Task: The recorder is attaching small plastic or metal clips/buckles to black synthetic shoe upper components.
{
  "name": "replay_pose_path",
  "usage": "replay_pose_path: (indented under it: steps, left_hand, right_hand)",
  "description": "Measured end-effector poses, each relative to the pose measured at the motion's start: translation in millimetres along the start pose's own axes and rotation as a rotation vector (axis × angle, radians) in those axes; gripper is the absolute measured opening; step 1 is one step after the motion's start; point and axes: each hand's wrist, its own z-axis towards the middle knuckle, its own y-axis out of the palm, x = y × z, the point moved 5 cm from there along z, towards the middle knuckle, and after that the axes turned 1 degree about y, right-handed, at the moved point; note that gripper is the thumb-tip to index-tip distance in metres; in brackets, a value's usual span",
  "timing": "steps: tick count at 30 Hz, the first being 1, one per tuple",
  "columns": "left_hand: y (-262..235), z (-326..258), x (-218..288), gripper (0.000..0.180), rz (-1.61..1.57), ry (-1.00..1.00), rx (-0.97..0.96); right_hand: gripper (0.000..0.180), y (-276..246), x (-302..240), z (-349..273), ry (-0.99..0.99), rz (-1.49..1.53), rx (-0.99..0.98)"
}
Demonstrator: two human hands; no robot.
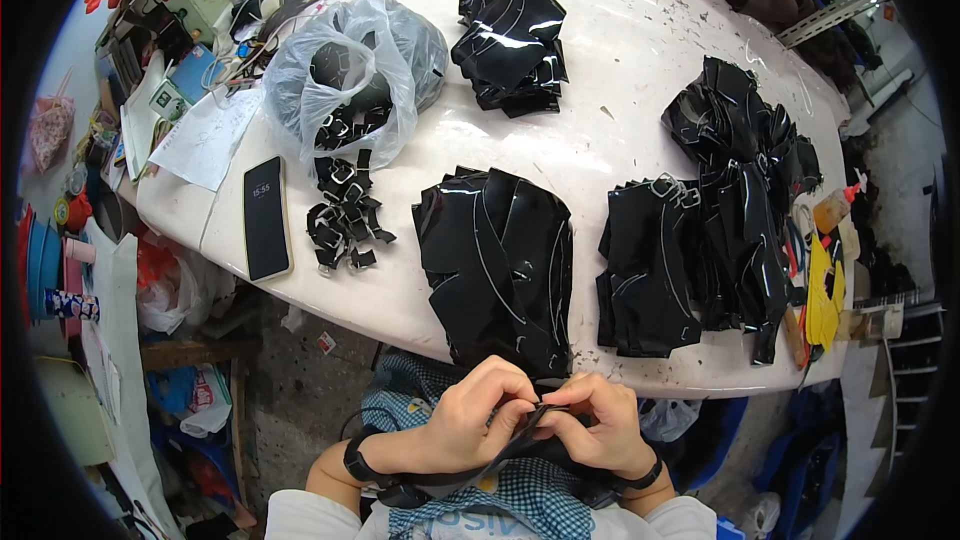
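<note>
Close to my body, below the table's front edge, both hands meet over a dark piece of leather (515,448). My left hand (480,418) pinches its upper edge between thumb and fingertips. My right hand (598,422) pinches the same edge just beside it; whatever small part lies between the fingertips is hidden. Just beyond my hands lies a stack of glossy black leather pieces (500,265) with pale curved lines. Right of it is another stack of black pieces (648,275), with metal buckles (676,190) at its top. Small buckles on short black straps (345,215) lie loose to the left.
A clear plastic bag (415,60) holding more buckle straps stands at the back left. A phone (266,220) lies near the table's left edge. More black pieces (510,40) are piled at the back and right (720,110). Yellow-handled tools (823,290) lie at the right edge.
</note>
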Motion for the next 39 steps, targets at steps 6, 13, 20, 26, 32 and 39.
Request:
replay_pose_path:
  steps: [6,13,20,26,32,39]
  left_hand:
    - [-6.5,-2.5,-21.2,0.026,-0.566,-0.246,-0.279]
    - [-13.0,-0.5,-18.5,0.027,-0.266,-0.276,-0.152]
    - [-10.3,-6.4,-19.6,0.025,-0.300,-0.318,-0.204]
    - [-5.9,-6.4,-17.9,0.022,-0.349,-0.355,-0.231]
    - [-9.1,-3.6,-10.4,0.024,-0.314,-0.320,-0.143]
    - [-23.4,-19.4,-24.4,0.027,-0.478,-0.298,0.165]
  right_hand:
    - [0.020,-3.4,1.1,-1.8,0.080,-0.050,-0.006]
    - [0.026,-6.5,-5.7,1.3,-0.127,-0.380,0.183]
    - [0.018,-2.4,10.1,-4.1,0.146,0.130,0.000]
    - [0.011,0.9,17.5,-9.3,0.324,0.581,-0.082]
    - [0.024,0.7,24.3,-13.5,0.218,0.587,-0.016]
    - [0.014,14.5,3.9,-4.4,-0.025,-0.096,-0.363]
